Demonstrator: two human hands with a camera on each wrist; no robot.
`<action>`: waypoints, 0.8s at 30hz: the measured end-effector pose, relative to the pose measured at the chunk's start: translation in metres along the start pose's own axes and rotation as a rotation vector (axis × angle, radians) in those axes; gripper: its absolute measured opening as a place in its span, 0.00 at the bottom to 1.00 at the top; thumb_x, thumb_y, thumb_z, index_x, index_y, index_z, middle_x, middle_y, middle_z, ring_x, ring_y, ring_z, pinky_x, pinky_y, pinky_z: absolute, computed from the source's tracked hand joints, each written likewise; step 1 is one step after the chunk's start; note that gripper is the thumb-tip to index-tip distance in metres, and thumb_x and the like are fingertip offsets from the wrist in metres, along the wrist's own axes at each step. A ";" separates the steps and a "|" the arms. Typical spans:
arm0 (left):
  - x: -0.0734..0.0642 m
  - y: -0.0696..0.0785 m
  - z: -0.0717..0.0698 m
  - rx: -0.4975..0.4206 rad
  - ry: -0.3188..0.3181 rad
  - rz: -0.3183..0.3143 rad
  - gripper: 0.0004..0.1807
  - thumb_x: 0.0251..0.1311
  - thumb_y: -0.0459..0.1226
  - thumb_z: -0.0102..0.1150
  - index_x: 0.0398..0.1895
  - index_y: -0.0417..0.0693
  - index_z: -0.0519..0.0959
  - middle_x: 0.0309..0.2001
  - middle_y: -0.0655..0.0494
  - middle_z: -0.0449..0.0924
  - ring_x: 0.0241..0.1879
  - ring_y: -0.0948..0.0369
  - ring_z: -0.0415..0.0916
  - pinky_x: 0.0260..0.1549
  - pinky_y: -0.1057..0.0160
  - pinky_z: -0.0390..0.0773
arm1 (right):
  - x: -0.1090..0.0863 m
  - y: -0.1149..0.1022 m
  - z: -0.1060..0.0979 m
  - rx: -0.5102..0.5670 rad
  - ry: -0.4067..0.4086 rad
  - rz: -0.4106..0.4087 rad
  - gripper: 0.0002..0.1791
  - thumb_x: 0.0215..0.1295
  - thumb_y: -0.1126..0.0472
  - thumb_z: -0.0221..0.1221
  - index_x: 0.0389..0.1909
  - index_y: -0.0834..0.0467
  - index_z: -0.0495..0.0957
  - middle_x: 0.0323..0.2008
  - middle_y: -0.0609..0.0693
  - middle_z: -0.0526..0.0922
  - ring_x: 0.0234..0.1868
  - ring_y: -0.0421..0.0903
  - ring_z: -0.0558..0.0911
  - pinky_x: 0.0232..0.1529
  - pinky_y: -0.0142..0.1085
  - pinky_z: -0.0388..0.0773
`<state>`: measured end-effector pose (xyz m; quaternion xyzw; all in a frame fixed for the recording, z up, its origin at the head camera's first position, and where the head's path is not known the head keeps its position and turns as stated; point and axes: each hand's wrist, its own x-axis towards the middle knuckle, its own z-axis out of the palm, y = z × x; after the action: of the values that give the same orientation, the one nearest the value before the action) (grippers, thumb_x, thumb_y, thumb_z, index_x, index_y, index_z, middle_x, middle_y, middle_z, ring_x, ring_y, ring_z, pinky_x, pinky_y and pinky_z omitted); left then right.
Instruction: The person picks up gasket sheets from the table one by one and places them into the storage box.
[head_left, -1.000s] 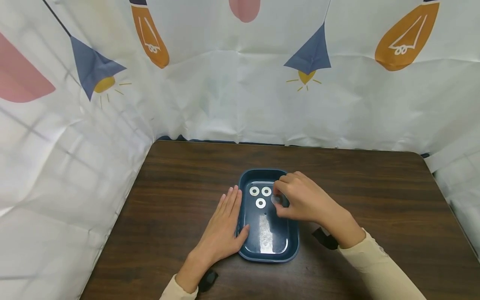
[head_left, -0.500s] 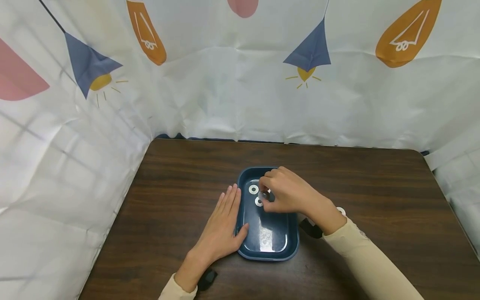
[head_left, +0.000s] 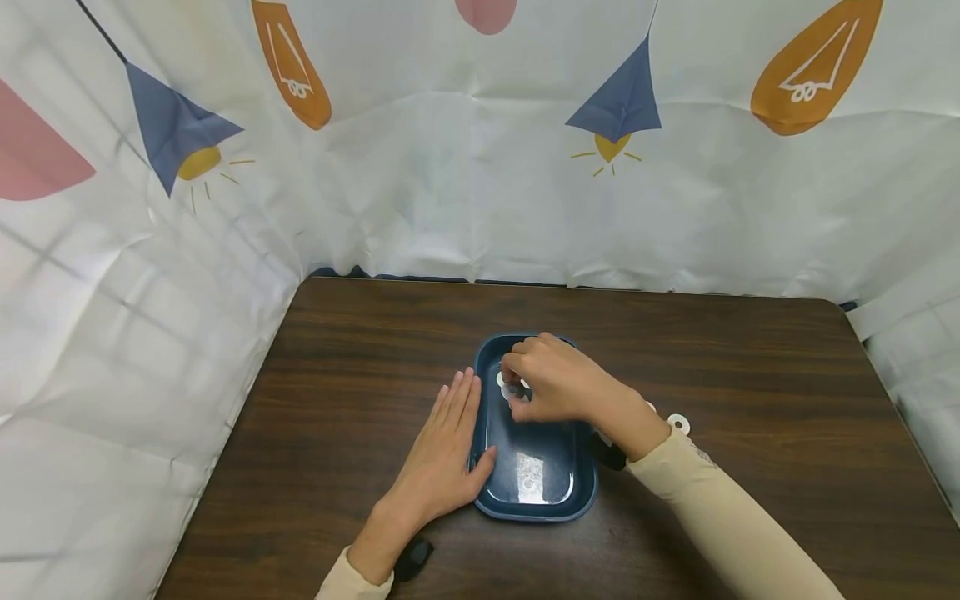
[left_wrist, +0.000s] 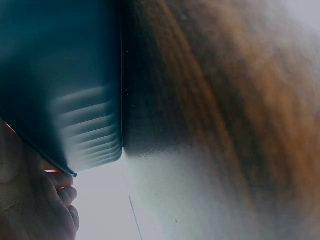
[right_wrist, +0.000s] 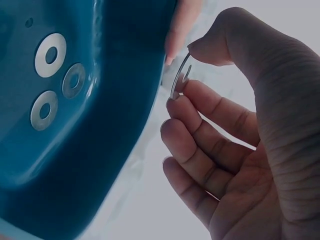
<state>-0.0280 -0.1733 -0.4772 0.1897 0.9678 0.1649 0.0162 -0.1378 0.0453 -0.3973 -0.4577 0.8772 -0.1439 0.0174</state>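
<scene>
A dark blue rectangular tray (head_left: 495,492) sits on the table. On its bottom, in the right wrist view, lie three flat metal washers, one washer (right_wrist: 41,62) near a small dimple, another washer (right_wrist: 67,89) near the wall and a third washer (right_wrist: 37,118) beside them. My right hand (head_left: 558,383) is over the far part of the tray and pinches another washer (right_wrist: 177,77) on edge between thumb and fingertips. Along the tray's left side lies my left hand (head_left: 442,467), fingers straight and together, touching the rim; the left wrist view shows the tray's outer wall (left_wrist: 90,125) beside it.
To the right of the tray, a loose washer (head_left: 678,423) lies on the brown wooden table (head_left: 750,367), with a second washer partly hidden by my right forearm. A white printed curtain (head_left: 420,183) hangs behind the table and along its sides.
My right hand has moved left over the tray with the washer pinched, now covering much of the washers lying there in the head view. Washers right of the tray have come into sight. The left hand stays put.
</scene>
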 end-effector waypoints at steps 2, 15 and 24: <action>0.000 0.000 0.000 0.000 0.004 0.003 0.53 0.71 0.54 0.57 0.87 0.44 0.41 0.89 0.46 0.40 0.88 0.47 0.40 0.84 0.41 0.54 | 0.003 -0.001 0.001 -0.004 0.001 -0.010 0.07 0.59 0.54 0.70 0.34 0.53 0.86 0.29 0.45 0.85 0.29 0.38 0.77 0.46 0.41 0.82; -0.001 -0.002 0.001 -0.016 0.002 0.012 0.52 0.72 0.54 0.56 0.87 0.44 0.41 0.89 0.46 0.39 0.88 0.47 0.40 0.84 0.41 0.53 | 0.012 -0.007 0.005 -0.026 -0.027 -0.009 0.08 0.58 0.54 0.71 0.33 0.53 0.85 0.29 0.44 0.83 0.30 0.39 0.75 0.45 0.41 0.80; -0.002 -0.002 0.000 -0.027 0.002 0.011 0.52 0.72 0.54 0.56 0.87 0.44 0.41 0.88 0.45 0.38 0.88 0.47 0.40 0.84 0.41 0.53 | 0.017 -0.011 0.007 -0.048 -0.067 0.007 0.13 0.62 0.50 0.71 0.41 0.54 0.88 0.37 0.47 0.88 0.38 0.44 0.83 0.55 0.45 0.83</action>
<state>-0.0269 -0.1760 -0.4777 0.1948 0.9643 0.1784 0.0169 -0.1380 0.0238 -0.3997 -0.4596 0.8809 -0.1076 0.0362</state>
